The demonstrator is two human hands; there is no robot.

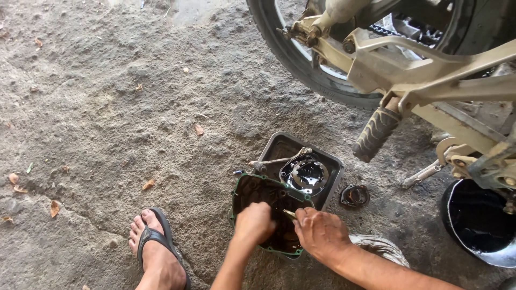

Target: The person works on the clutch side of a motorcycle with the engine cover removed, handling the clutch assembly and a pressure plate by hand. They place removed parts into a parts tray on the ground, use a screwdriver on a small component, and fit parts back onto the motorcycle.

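Left hand (pixel 253 223) fisted inside engine cover (pixel 269 212); right hand (pixel 321 233) pinching small tool (pixel 290 214)

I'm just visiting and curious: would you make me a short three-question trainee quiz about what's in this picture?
1. True or false: both hands are at the engine cover with the green gasket edge.
2. What lies inside the dark metal tray? A) a round metal clutch part and a wrench B) a hammer C) a bottle
3. What stands at the far right on the ground?

Key:
1. True: the left hand and right hand are on it; the right holds a small tool.
2. A: round part, wrench.
3. A bucket of dark liquid.
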